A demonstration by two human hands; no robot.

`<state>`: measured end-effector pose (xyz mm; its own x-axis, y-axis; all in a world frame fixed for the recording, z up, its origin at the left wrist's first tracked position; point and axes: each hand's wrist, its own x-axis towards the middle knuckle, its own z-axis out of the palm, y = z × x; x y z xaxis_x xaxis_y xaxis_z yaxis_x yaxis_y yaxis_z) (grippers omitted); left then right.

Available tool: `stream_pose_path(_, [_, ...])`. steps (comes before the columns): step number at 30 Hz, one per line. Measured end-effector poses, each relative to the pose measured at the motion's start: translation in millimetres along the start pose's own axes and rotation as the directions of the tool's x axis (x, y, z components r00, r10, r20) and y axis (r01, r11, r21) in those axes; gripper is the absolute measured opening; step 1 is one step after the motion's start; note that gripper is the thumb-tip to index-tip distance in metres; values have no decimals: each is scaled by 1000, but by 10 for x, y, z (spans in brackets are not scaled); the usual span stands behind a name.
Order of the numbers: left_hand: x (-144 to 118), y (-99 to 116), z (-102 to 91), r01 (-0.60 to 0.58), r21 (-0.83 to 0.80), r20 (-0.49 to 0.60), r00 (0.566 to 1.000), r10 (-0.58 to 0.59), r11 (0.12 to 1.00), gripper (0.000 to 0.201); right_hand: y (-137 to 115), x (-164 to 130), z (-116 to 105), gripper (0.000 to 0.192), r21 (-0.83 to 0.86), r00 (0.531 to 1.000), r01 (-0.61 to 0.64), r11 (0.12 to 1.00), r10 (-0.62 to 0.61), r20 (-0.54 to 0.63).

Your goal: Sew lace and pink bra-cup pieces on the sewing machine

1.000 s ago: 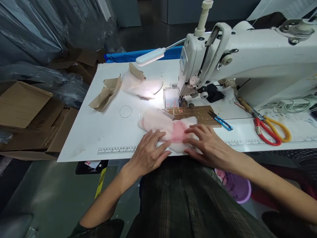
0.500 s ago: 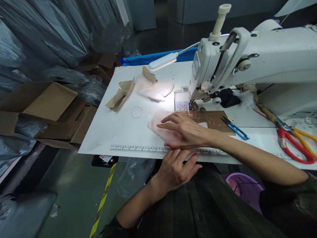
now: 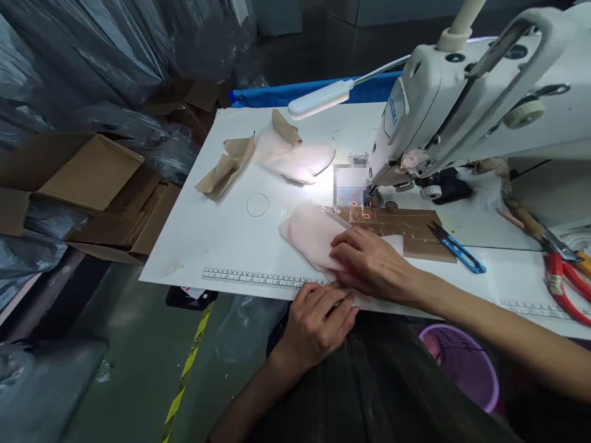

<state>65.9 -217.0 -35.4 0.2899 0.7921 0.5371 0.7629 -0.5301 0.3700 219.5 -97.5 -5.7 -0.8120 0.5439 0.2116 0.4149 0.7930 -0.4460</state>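
A pale pink fabric piece lies on the white table in front of the sewing machine. My right hand rests flat on the near end of this fabric, pressing it down. At the table's front edge my left hand is curled, its fingertips at the fabric's lower edge by the printed ruler. A brown cardboard template lies under the needle area, just behind my right hand.
Blue thread snips lie right of the template; red-handled scissors sit at far right. More pink fabric and brown paper pieces lie under the lamp. Cardboard boxes stand left; a purple basket sits below.
My left hand has come off the fabric and drawn back to the table's edge. My right hand slid left across the fabric, then back to its near end. The camera shifted left.
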Motion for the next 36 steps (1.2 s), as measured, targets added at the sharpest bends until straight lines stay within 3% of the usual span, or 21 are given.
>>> stream_pose_path(2, [26, 17, 0, 23, -15, -16, 1000, -23, 1000, 12, 20, -3, -1, 14, 117, 996, -45, 992, 54, -72])
stream_pose_path(4, [49, 34, -3, 34, -26, -33, 999, -35, 999, 13, 56, 2, -50, 11, 254, 970, -155, 955, 196, -145])
stream_pose_path(7, [68, 48, -3, 28, -26, -51, 998, -30, 999, 15, 144, -19, -162, 17, 362, 858, -387, 848, 476, -196])
stream_pose_path(10, [64, 51, 11, 25, -18, -60, 998, -26, 1000, 16, 246, -77, -238, 18, 379, 745, -552, 743, 643, -176])
stream_pose_path(14, [46, 55, 28, 25, 1, -57, 998, -24, 1000, 13, 344, -139, -238, 18, 277, 677, -638, 718, 695, -240])
stream_pose_path(18, [103, 92, 8, 57, 49, -137, 989, -50, 997, 14, 367, -141, -200, 16, 218, 671, -640, 737, 674, -309])
stream_pose_path(21, [247, 128, 12, 37, 64, -135, 990, -28, 997, 33, 359, -134, -171, 17, 195, 693, -619, 761, 646, -320])
stream_pose_path(25, [507, 104, 77, -62, 87, 120, 992, 51, 994, 52, 380, -157, -122, 20, 113, 725, -586, 803, 581, -370])
stream_pose_path(28, [669, 27, 101, -153, 96, 284, 951, 120, 984, 43, 416, -193, -105, 22, 134, 684, -628, 767, 626, -375])
stream_pose_path(31, [756, -68, 77, -275, 139, 371, 905, 208, 951, 25, 429, -245, -136, 25, 177, 637, -666, 725, 676, -371])
stream_pose_path(36, [756, -314, -121, -361, 120, 439, 855, 277, 925, 22, 363, -455, -250, 31, 212, 659, -647, 732, 677, -328])
